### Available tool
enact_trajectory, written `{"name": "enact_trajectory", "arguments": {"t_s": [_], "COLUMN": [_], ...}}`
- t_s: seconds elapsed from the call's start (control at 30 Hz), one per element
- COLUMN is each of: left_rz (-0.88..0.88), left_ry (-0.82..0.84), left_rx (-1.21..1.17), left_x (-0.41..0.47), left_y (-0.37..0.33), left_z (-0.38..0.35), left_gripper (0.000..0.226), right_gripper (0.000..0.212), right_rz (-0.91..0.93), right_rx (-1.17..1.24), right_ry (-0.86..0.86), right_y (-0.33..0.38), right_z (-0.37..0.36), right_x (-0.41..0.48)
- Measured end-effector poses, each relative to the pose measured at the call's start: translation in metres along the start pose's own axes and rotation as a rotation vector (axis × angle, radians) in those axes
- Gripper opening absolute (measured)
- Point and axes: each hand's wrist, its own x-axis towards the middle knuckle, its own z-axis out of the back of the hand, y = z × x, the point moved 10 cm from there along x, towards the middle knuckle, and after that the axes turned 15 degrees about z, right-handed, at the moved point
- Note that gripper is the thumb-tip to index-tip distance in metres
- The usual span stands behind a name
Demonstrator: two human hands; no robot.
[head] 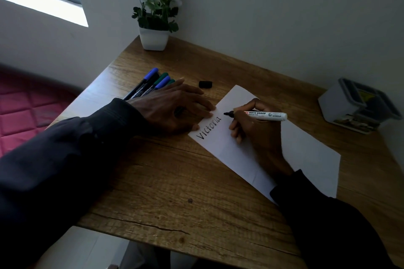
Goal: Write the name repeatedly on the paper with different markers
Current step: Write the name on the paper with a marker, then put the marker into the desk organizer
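A white sheet of paper lies slanted on the wooden desk. The name "Victoria" is written in black near its left edge. My right hand grips an uncapped white-bodied black marker, its tip just above the paper beside the last letter. My left hand lies flat, fingers spread, pressing the paper's left edge. Behind that hand lies a bunch of capped markers with blue and green caps, partly hidden by it.
A loose black marker cap lies on the desk behind the paper. A white pot with a flowering plant stands at the far corner. A grey-lidded box sits at the right edge. The wall runs along the back.
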Motion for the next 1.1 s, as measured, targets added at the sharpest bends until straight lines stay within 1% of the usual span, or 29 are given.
{"name": "enact_trajectory", "arguments": {"t_s": [0.03,0.17,0.33,0.47,0.53,0.6,0.67,0.73,0.83,0.97,1.1], "left_rz": [0.001,-0.037,-0.028,-0.009,0.021,0.035,0.062,0.166,0.288,0.337,0.335], "left_ry": [-0.034,-0.064,-0.063,-0.074,-0.112,-0.186,-0.296,-0.376,-0.435,-0.433,-0.434], "left_rx": [-0.013,0.001,-0.052,-0.122,-0.197,-0.262,-0.308,-0.348,-0.288,-0.247,-0.226], "left_x": [0.003,0.006,0.004,0.0,-0.003,-0.004,0.0,0.01,0.034,0.066,0.079], "left_y": [0.005,0.003,0.003,0.003,0.004,0.007,0.013,0.026,0.041,0.04,0.038], "left_z": [0.001,0.0,0.001,0.004,0.012,0.023,0.036,0.045,0.052,0.052,0.048], "left_gripper": [0.051,0.051,0.048,0.044,0.042,0.041,0.036,0.033,0.034,0.036,0.025], "right_gripper": [0.009,0.01,0.013,0.009,0.008,0.01,0.01,0.01,0.013,0.024,0.03], "right_rz": [-0.01,-0.116,-0.194,-0.197,-0.2,-0.224,-0.258,-0.288,-0.332,-0.351,-0.346], "right_rx": [0.022,0.186,0.437,0.549,0.581,0.633,0.703,0.773,0.88,0.995,1.001], "right_ry": [-0.028,-0.116,-0.197,-0.18,-0.175,-0.182,-0.195,-0.207,-0.199,-0.196,-0.156], "right_y": [-0.002,-0.012,-0.008,-0.002,-0.002,-0.003,-0.004,-0.003,0.003,0.01,0.013], "right_z": [0.002,0.007,0.008,0.007,0.008,0.008,0.007,0.007,0.004,0.004,0.007], "right_x": [0.0,0.001,-0.001,0.0,0.001,0.001,0.001,0.001,0.001,0.005,0.008]}}
